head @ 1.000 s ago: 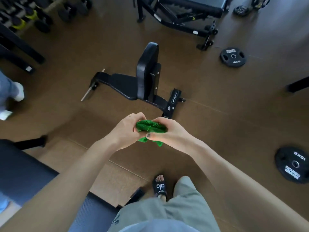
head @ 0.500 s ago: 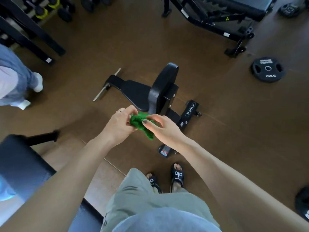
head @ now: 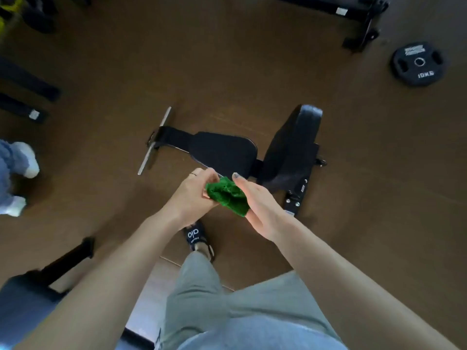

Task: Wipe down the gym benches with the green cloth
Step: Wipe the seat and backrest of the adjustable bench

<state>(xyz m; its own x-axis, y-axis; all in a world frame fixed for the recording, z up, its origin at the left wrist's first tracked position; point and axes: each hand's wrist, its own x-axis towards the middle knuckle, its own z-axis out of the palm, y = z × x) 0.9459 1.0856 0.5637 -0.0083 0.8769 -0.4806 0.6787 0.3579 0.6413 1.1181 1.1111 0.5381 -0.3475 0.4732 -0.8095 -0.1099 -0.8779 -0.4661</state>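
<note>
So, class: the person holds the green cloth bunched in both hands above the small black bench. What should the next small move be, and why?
Probably lower the green cloth onto the seat pad of the small black bench and begin wiping. The cloth sits bunched between the left hand and right hand, not touching the bench just beyond them.

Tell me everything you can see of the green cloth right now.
The green cloth is bright green and fuzzy, like terry or microfibre. It is bunched into a crumpled wad, held in the air between the left hand and right hand, above the floor near the small black bench. It does not touch the bench.
</note>
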